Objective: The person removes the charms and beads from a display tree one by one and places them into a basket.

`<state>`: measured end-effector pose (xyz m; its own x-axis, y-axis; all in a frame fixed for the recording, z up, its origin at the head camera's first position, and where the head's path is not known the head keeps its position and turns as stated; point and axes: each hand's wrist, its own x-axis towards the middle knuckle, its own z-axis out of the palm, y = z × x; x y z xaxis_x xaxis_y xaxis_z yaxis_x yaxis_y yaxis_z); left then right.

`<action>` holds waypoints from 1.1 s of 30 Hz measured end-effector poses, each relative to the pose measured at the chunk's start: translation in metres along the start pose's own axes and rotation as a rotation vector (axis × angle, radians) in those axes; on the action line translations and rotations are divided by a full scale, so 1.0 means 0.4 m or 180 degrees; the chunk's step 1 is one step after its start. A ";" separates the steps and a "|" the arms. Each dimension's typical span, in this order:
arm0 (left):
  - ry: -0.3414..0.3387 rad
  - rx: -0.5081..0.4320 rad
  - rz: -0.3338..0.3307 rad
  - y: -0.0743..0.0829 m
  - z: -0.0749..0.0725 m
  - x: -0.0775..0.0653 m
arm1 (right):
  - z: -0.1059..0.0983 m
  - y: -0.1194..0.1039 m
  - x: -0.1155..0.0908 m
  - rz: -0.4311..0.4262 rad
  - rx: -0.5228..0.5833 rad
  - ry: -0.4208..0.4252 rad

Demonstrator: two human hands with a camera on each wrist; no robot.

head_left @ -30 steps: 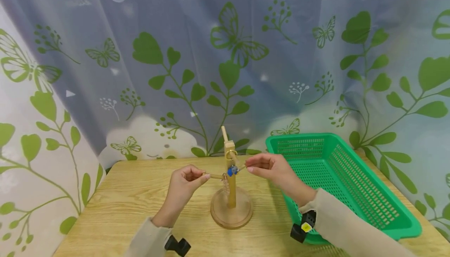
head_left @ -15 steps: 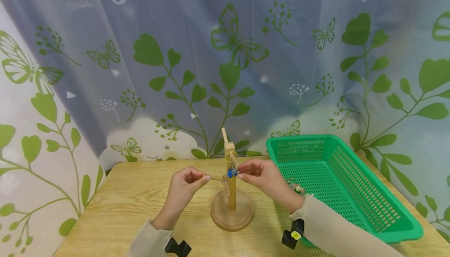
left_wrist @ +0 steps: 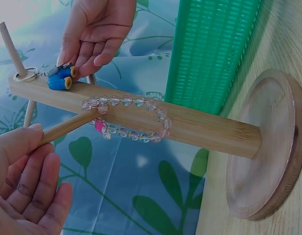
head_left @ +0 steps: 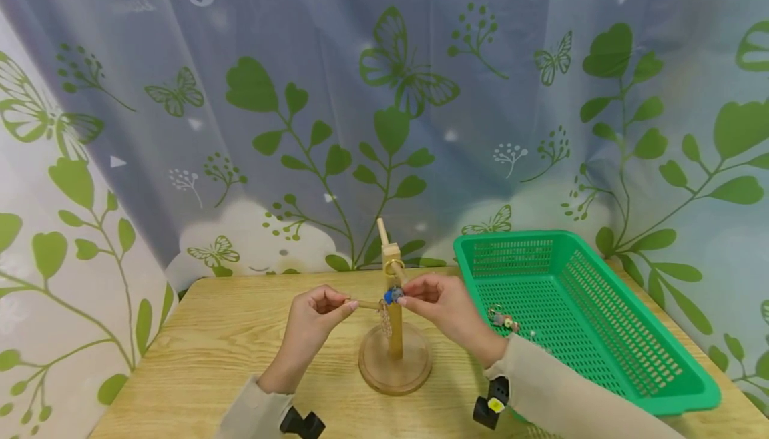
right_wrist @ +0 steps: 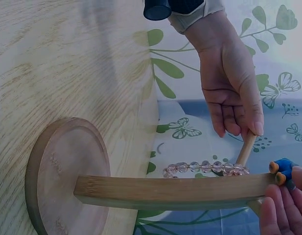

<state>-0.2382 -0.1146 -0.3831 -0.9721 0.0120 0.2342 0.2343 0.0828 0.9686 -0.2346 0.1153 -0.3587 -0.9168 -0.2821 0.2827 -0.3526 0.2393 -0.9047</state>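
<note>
We find the wooden stand (head_left: pixel 395 344) upright on the tabletop (head_left: pixel 240 339), between the left edge and the green basket (head_left: pixel 649 311) set along the right edge. The right hand (head_left: pixel 441 309) has a narrow grip: thumb and fingertips pinch a blue figure (left_wrist: pixel 59 82), located at the upper part of the post; whether it touches the wood we cannot tell. A metal ring (left_wrist: pixel 31 77) encircles the upper peg (left_wrist: pixel 12 51) close to the post and appears linked to the figure by a short chain. The left hand (head_left: pixel 318 312) pinches the free end of the lower peg (left_wrist: pixel 67 126), from which a beaded bracelet (left_wrist: pixel 139 101) hangs beside the post.

The governing relation, in our judgement, is figure to upper peg — the peg's long axis runs out from the post toward the tabletop's near edge, and the figure sits below its root. The right hand is the nearer. The figure's own long axis we cannot establish. A small trinket (head_left: pixel 503 320) lies in the basket.
</note>
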 end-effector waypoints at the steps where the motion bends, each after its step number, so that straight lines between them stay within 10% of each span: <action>1: -0.0001 0.0001 0.0005 0.000 0.000 0.000 | 0.002 0.000 0.000 -0.0004 0.0003 0.0007; 33: -0.0041 -0.0103 0.0018 0.000 -0.003 -0.004 | 0.013 -0.010 -0.003 -0.0068 -0.0015 0.0038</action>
<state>-0.2365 -0.1158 -0.3832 -0.9707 0.0252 0.2388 0.2398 0.0504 0.9695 -0.2311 0.1099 -0.3572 -0.9112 -0.2761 0.3057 -0.3729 0.2376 -0.8969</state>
